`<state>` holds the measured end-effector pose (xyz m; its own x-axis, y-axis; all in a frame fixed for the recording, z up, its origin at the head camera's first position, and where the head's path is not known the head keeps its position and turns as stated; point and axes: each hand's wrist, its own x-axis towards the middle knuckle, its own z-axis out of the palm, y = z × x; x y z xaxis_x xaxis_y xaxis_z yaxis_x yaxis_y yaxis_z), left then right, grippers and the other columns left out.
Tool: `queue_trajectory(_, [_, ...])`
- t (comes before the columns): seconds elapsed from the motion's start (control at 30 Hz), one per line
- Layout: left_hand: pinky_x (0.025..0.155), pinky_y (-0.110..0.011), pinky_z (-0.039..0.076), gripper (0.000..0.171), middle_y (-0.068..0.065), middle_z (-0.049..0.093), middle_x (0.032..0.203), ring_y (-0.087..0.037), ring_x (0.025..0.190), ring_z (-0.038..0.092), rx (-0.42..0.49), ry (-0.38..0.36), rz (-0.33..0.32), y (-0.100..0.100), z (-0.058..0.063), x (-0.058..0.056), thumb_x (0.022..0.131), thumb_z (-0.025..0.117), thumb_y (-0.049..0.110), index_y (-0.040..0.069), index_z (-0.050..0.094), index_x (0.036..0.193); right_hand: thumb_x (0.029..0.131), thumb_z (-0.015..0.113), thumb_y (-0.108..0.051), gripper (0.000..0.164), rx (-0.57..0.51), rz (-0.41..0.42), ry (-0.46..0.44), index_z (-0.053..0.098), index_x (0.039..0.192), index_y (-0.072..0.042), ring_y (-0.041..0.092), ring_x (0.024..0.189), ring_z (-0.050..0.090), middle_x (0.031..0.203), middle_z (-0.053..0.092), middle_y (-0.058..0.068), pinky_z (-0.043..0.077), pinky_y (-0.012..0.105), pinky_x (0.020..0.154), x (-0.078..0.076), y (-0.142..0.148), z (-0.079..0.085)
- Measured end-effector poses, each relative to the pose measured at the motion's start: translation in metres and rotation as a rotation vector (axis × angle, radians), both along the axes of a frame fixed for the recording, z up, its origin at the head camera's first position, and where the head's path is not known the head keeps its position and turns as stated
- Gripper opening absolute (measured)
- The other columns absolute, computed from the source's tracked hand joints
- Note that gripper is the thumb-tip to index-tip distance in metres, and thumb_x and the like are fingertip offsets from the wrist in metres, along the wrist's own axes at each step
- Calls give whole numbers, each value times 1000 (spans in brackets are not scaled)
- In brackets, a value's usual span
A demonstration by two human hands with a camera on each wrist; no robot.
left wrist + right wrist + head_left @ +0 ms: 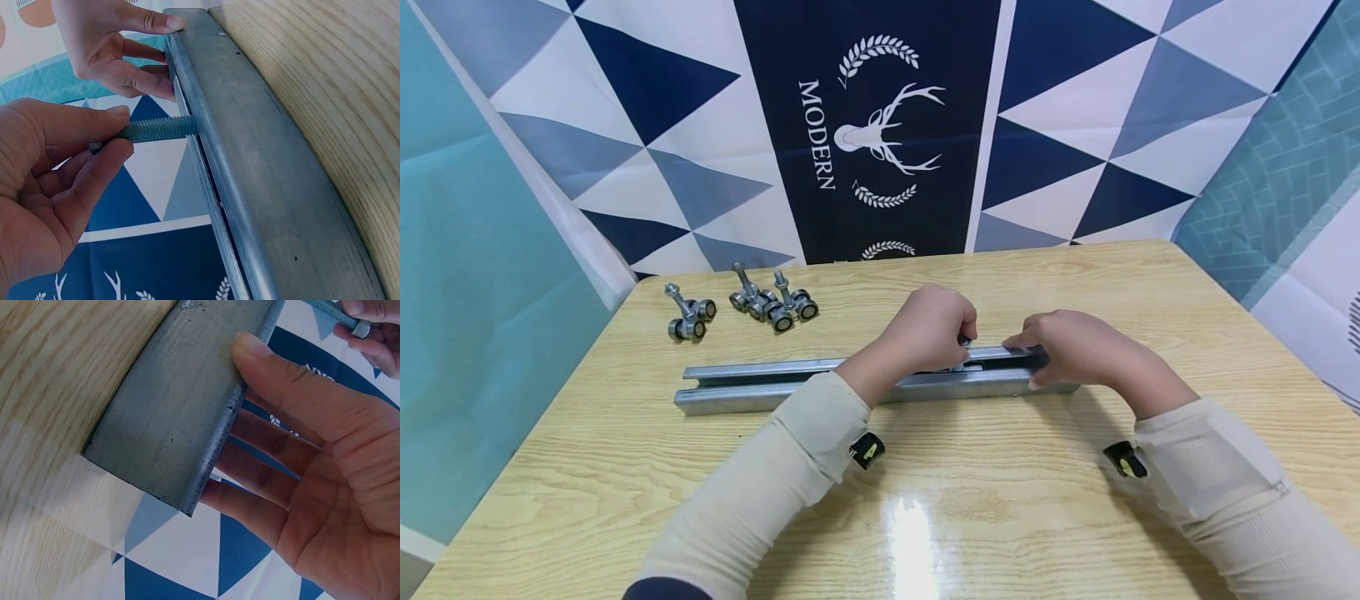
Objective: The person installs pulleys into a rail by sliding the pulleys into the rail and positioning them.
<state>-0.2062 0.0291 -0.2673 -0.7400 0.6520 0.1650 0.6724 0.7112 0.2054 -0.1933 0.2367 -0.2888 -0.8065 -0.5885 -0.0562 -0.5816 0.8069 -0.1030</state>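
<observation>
The left hand pinches a bolt with its thumb and fingertips. The bolt pokes up from the slot in a long metal rail (the rail lies on the table). The right hand holds the rail near one end, thumb in front, fingers behind. Three wheel sets sit past the rail.

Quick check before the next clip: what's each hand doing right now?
Left hand: closed, pinching the bolt between thumb and fingers.
Right hand: closed around the metal rail, near its end.
</observation>
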Motion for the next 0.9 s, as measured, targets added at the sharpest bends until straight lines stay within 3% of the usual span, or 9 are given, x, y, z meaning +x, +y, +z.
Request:
queue_trajectory(0.47, [61, -17, 39, 7, 15, 54, 63, -4, 64, 48, 2, -14, 11, 10, 0, 1, 68, 72, 16, 20, 66, 70, 59, 81, -26, 56, -16, -8, 26, 64, 111, -12, 17, 78, 58, 92, 59, 1, 47, 35, 63, 4, 3, -2])
queue_trajectory(0.9, [59, -17, 38, 10, 14, 54, 62, -5, 62, 48, 11, -9, 5, 15, -1, 0, 68, 70, 15, 21, 62, 66, 64, 78, -19, 54, -137, 20, 27, 61, 114, -8, 22, 95, 55, 104, 60, 6, 46, 40, 76, 3, 12, -12])
